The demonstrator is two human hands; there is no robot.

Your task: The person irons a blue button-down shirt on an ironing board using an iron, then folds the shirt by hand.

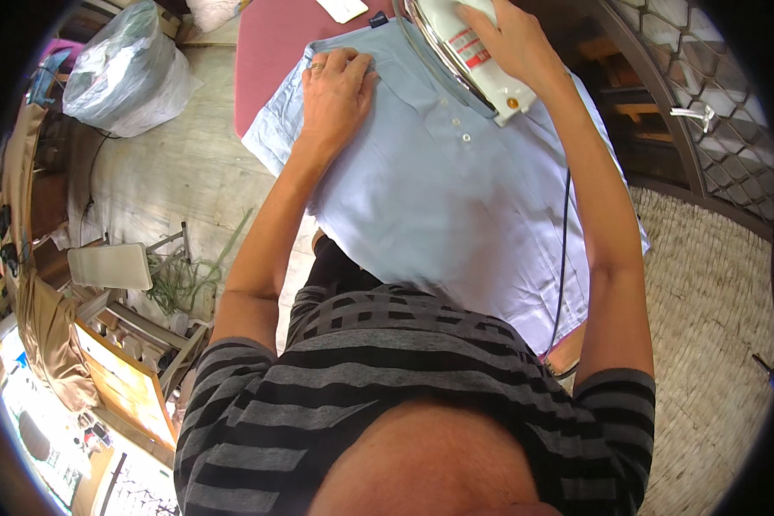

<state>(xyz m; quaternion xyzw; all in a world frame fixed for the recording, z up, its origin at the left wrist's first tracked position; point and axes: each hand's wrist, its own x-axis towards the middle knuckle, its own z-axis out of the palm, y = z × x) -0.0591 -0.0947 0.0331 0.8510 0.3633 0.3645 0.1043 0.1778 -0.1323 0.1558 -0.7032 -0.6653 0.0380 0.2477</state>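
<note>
A light blue shirt [404, 181] with small white buttons is spread over a pink ironing board [271, 52] and drapes toward my body. My right hand [509, 41] grips a white clothes iron [469, 64] at the top right of the shirt, fingers round its handle. Red marks and an orange light show on the iron's body. Whether its soleplate touches the cloth I cannot tell. Pressed on the shirt's upper left part, my left hand [337, 90] lies palm down with its fingers a little bent and a ring on one.
A black cord [564, 249] hangs beside my right forearm. A pale paper [344, 9] lies at the board's far end. At the left are a filled clear plastic bag [129, 69] and a small white-topped stool [110, 265]. A metal lattice gate [731, 103] stands at the right.
</note>
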